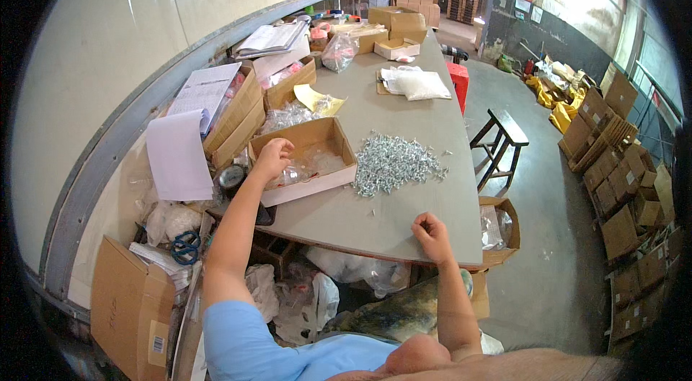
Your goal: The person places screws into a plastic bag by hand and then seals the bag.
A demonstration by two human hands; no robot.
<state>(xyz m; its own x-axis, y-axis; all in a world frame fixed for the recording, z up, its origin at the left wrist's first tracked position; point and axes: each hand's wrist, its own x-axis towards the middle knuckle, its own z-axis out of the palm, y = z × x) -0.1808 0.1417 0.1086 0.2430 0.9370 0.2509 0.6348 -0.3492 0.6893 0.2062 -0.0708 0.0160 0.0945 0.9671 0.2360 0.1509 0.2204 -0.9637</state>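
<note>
An open cardboard box (pixel 299 190) with a white front stands at the left of the grey table, with clear plastic bags (pixel 292 174) inside it. Over its left side is my left hand (pixel 274 159), fingers loosely bent and apart, with nothing visible in them. To the right of the box lies a loose heap of small silvery screws (pixel 396 163). My right hand (pixel 432 238) hovers by the table's front edge, nearer to me than the heap. Its fingers are curled together, and whatever they may hold is hidden.
Paper sheets (pixel 176 154) and cartons crowd the table's left side. A white filled bag (pixel 424 85) lies farther back on the grey table (pixel 360 226). Beyond the right edge stand a dark stool (pixel 501 139) and a low carton (pixel 512 229). Blue-handled scissors (pixel 186 247) sit at lower left.
</note>
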